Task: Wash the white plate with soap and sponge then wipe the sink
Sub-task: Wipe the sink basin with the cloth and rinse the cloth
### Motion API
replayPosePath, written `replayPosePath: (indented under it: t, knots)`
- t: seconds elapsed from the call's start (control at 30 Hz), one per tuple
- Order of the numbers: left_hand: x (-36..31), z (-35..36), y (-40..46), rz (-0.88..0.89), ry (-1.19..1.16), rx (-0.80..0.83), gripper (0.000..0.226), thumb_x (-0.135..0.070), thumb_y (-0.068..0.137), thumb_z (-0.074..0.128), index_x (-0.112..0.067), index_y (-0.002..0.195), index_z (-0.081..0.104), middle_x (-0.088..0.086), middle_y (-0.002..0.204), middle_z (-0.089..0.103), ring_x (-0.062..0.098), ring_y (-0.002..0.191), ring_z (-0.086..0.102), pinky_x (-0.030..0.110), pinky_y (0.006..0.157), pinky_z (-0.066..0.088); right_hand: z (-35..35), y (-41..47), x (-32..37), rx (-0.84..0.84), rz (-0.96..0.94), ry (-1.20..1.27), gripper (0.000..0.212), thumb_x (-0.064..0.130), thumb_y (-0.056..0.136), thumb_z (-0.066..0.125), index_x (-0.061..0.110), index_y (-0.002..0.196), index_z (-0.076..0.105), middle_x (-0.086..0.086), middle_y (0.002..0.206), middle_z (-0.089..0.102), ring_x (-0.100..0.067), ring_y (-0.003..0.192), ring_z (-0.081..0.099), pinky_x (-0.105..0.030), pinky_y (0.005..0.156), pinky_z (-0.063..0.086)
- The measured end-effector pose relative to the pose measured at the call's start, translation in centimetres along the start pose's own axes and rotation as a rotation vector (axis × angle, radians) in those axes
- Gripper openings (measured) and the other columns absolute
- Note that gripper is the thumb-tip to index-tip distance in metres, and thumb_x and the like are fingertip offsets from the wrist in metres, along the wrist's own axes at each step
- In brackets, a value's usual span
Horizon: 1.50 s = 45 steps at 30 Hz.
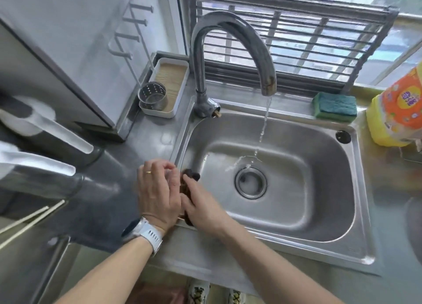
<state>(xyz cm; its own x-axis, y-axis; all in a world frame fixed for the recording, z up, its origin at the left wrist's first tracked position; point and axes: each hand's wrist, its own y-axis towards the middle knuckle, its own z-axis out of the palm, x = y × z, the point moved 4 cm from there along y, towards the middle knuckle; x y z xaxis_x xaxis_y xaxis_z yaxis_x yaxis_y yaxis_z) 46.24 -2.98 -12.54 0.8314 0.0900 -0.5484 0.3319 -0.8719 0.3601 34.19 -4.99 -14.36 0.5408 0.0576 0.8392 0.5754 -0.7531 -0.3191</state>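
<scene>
We hold a dark brown cloth [190, 178] between both hands at the left rim of the sink [356, 203]. Our left grip [158, 190] closes on it from the left, our right grip [201, 204] presses it from the right. Beyond the right grip, water runs from the tap [228, 43]. Farther right, the sponge [334, 107] and the soap [397, 111] rest on the worktop [146, 139]. The plate is not seen.

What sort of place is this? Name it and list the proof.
Most likely a home kitchen, at the sink by a window. Proof: a steel sink with the faucet running, a sponge on its back ledge, and a dish soap bottle on the counter to the right.
</scene>
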Motion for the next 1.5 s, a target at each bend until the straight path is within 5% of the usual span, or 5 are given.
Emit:
replayPosePath:
  t: [0.17, 0.47, 0.7, 1.0, 1.5]
  knots:
    - [1.7, 0.4, 1.5, 0.09, 0.071, 0.098, 0.019, -0.012, 0.098, 0.049, -0.004, 0.109, 0.062, 0.012, 0.115, 0.061, 0.029, 0.103, 0.051, 0.044, 0.092, 0.044, -0.6, -4.2, -1.5, 0.031, -0.06, -0.267, 0.047, 0.025, 0.105, 0.046, 0.019, 0.15, 0.036, -0.003, 0.137, 0.054, -0.025, 0.122, 0.051, -0.03, 0.098, 0.037]
    - [2.6, 2.0, 1.1, 0.094, 0.06, 0.235, 0.049, -0.002, 0.095, 0.042, -0.005, 0.142, 0.054, 0.01, 0.146, 0.055, 0.032, 0.136, 0.049, 0.05, 0.117, 0.038, -4.4, 11.6, 0.8, -0.499, 0.28, 0.428, 0.038, 0.02, 0.105, 0.04, 0.007, 0.141, 0.04, -0.02, 0.131, 0.055, -0.036, 0.122, 0.053, -0.035, 0.098, 0.037]
    - [2.7, 2.4, 1.3, 0.134, 0.082, 0.217, 0.047, -0.001, 0.095, 0.042, -0.002, 0.139, 0.057, 0.014, 0.144, 0.057, 0.034, 0.135, 0.05, 0.044, 0.119, 0.037, 0.0, -0.6, -2.4, 0.105, 0.199, -0.128, 0.038, 0.027, 0.107, 0.04, 0.023, 0.143, 0.051, -0.008, 0.139, 0.062, -0.031, 0.126, 0.056, -0.034, 0.104, 0.043]
    - [0.8, 2.2, 0.6, 0.346, 0.225, 0.411, 0.034, -0.039, 0.094, 0.052, -0.015, 0.1, 0.075, 0.015, 0.146, 0.057, 0.038, 0.138, 0.047, 0.052, 0.114, 0.04, -11.0, -12.4, -9.6, 0.188, 0.418, -0.472, 0.024, 0.044, 0.103, 0.042, 0.038, 0.102, 0.065, 0.016, 0.085, 0.065, -0.009, 0.082, 0.059, -0.027, 0.079, 0.047]
    - [0.5, 6.7, 7.0, 0.549, 0.285, 0.407, 0.038, -0.034, 0.098, 0.045, -0.016, 0.119, 0.072, 0.011, 0.151, 0.055, 0.027, 0.149, 0.038, 0.042, 0.12, 0.027, -19.1, 3.5, -1.3, -0.766, -0.136, 0.033, 0.019, 0.024, 0.095, 0.069, 0.028, 0.114, 0.071, 0.004, 0.1, 0.071, -0.012, 0.094, 0.067, -0.028, 0.085, 0.052]
